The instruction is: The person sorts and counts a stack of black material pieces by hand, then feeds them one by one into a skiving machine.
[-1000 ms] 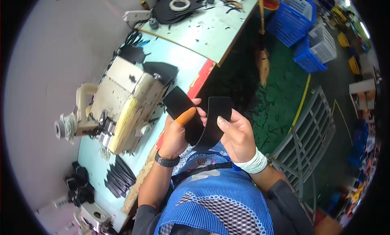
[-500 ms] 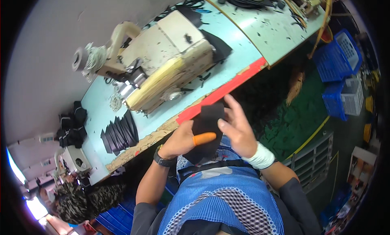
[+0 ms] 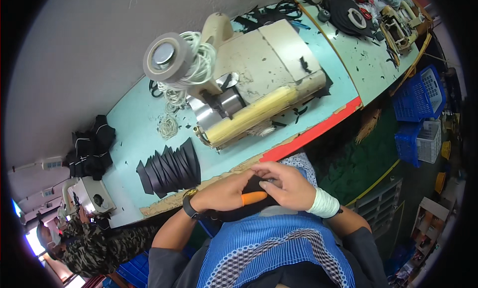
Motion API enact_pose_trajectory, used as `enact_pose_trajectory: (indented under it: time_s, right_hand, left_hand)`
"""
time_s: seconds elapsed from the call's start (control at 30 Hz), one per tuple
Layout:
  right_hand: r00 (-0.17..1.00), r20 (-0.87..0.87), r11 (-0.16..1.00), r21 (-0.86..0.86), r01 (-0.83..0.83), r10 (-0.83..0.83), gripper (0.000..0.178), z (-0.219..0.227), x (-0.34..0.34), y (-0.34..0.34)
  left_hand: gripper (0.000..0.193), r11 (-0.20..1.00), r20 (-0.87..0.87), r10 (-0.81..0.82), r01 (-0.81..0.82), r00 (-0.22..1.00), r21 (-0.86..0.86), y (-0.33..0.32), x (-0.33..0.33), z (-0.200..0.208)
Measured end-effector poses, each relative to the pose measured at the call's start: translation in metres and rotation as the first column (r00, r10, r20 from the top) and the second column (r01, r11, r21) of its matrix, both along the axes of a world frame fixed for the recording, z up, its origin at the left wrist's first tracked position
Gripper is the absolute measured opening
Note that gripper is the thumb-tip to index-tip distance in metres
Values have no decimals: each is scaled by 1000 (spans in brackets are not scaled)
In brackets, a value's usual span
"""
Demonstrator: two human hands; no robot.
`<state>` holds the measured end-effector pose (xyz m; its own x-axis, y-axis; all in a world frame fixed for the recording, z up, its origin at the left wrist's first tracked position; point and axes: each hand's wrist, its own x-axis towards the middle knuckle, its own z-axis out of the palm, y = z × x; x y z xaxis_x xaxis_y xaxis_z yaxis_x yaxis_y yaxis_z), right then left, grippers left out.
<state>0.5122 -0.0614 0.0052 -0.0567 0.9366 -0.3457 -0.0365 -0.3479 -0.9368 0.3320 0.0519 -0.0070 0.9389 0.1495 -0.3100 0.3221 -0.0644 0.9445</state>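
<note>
A dark, flat piece of material (image 3: 253, 187) is held between my hands, close to my blue checked apron and just off the table's front edge. My left hand (image 3: 223, 192) is closed on its left side, with an orange finger cover on the thumb. From the other side, my right hand (image 3: 290, 186) pinches the upper part, its wrist wrapped in white. Fingers hide much of the piece. On the table to the left, several similar black pieces (image 3: 169, 169) lie in an overlapping row.
A cream machine (image 3: 271, 54) with a yellow front edge and white cord fills the table (image 3: 127, 133) ahead. Black bundles (image 3: 89, 151) lie at the left, near a person in camouflage clothing (image 3: 84, 245). Blue baskets (image 3: 418, 99) and a broom (image 3: 369, 123) are at the right.
My right hand has come in from open fingers to a pinch on the dark piece, nearer my left hand. The piece is now mostly covered. The view has shifted, so the machine appears farther right.
</note>
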Motion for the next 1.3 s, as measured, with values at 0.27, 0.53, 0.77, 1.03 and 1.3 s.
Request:
enact_pose_trajectory:
  time_s: [0.27,0.53,0.77,1.03,1.3]
  right_hand:
    - [982,181,998,42,49,-56,14,-1,-17,62]
    - [552,819,909,338,-243,-157,14,-48,27,165]
    - [723,691,731,497,-467,-9,31,-60,66,191]
    - [811,584,845,410,-343,46,20,-14,62,183]
    - [389,810,806,547,-228,-439,12,28,104,180]
  left_hand:
    - [35,968,-234,142,-184,962,-169,52,-39,15]
    - [22,821,-247,520,-558,818,-119,112,-70,-13]
    - [18,872,-275,380,-441,883,-213,153,-64,-32]
    - [43,870,-178,447,-472,877,-143,149,-81,-61]
    - [39,692,-115,693,-701,712,-170,130,-98,-55]
